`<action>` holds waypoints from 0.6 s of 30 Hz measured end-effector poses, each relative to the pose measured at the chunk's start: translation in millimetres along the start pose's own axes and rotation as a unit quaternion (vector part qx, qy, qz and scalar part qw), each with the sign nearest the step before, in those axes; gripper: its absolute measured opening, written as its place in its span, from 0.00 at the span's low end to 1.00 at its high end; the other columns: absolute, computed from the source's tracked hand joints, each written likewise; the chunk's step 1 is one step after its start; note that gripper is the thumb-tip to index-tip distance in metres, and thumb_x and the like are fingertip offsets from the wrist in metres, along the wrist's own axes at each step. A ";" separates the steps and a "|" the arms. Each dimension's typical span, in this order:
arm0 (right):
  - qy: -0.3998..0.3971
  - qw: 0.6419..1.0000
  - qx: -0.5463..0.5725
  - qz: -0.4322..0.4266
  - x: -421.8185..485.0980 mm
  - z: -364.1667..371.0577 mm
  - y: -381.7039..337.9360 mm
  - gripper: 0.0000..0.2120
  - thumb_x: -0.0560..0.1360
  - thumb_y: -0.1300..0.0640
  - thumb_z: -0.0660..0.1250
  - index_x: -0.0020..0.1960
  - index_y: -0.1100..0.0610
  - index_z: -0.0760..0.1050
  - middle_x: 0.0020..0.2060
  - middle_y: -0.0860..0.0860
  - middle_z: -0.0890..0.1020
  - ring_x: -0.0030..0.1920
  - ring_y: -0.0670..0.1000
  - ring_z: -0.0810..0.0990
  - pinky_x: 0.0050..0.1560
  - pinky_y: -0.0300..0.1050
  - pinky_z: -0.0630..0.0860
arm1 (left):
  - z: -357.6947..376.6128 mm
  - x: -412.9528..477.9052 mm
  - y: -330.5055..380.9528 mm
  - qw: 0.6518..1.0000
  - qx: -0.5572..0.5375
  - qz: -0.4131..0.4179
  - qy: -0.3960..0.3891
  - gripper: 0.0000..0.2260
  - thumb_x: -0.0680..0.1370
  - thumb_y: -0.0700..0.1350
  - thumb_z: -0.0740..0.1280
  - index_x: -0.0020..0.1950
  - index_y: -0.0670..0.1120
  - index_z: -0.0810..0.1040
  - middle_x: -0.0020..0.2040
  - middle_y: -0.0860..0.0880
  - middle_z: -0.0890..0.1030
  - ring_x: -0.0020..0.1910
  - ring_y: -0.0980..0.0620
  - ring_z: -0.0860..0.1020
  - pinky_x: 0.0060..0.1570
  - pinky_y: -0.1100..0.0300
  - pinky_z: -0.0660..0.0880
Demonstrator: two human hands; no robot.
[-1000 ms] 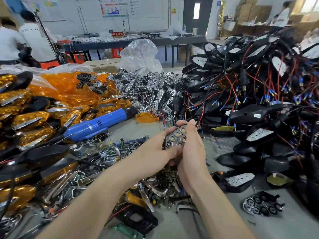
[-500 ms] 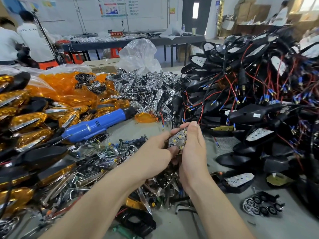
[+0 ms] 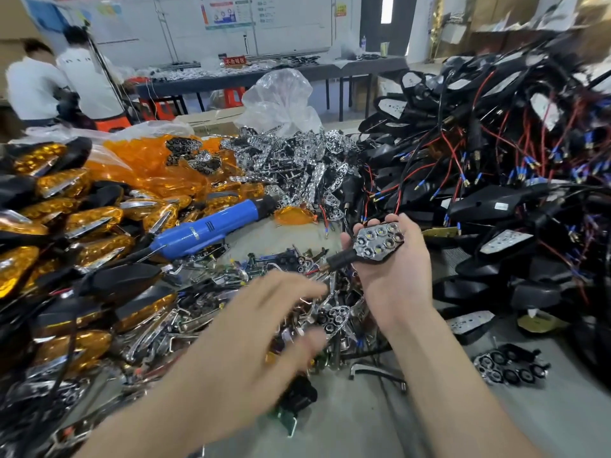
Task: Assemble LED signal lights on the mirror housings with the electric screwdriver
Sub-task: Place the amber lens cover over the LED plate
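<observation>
Cluttered grey workbench, busy workshop behind. Your right hand, right of blue electric screwdriver, cradles LED signal light, fingers curled round it. Your left hand, below electric screwdriver: fingers spread, empty, blurred. Likely step: fetching next part; screwdriving needs firm reach for tool.

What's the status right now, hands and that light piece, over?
Right hand holds LED module, lamps up. Left hand open above loose parts pile. Blue screwdriver lies on table, ungripped.
</observation>
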State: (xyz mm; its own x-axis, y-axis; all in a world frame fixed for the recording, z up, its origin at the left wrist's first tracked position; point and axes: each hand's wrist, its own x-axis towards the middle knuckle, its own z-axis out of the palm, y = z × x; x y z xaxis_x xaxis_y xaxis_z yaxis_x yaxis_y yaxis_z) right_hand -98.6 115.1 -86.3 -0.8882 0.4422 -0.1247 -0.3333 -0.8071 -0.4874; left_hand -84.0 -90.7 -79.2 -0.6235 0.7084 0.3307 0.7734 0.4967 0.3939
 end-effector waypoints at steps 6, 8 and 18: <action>-0.005 1.000 -0.006 -0.002 -5.1 -1.8 1.7 0.03 0.84 0.62 0.59 0.53 0.57 0.71 0.34 0.53 0.82 0.35 0.51 0.84 0.48 0.52 0.84 | 33.0 -46.8 -2.1 0.962 0.246 0.102 -0.068 0.28 0.80 0.69 0.52 0.74 0.55 0.67 0.74 0.45 0.71 0.72 0.46 0.71 0.71 0.46 0.60; 0.000 1.000 0.000 0.003 -4.8 0.2 5.6 0.03 0.84 0.61 0.60 0.53 0.59 0.72 0.41 0.56 0.81 0.37 0.52 0.84 0.45 0.49 0.84 | 31.5 -42.2 -6.6 0.961 0.271 0.039 -0.051 0.26 0.80 0.67 0.53 0.73 0.56 0.70 0.72 0.46 0.73 0.69 0.45 0.74 0.72 0.47 0.61; -0.008 0.998 0.052 0.045 11.2 39.1 28.3 0.03 0.84 0.60 0.62 0.57 0.59 0.72 0.46 0.59 0.78 0.37 0.54 0.83 0.41 0.47 0.83 | 14.4 -6.1 -27.1 0.965 0.261 0.004 -0.039 0.19 0.78 0.59 0.60 0.65 0.53 0.77 0.65 0.46 0.78 0.59 0.46 0.80 0.59 0.51 0.76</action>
State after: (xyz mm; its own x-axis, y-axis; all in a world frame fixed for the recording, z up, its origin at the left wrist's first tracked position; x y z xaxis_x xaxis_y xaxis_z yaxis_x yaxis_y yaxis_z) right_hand -130.4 81.9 -67.7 -0.9210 0.3597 -0.1499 -0.2814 -0.8799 -0.3829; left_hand -99.5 -101.3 -104.2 -0.6228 0.7388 0.2574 0.7432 0.6615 -0.1005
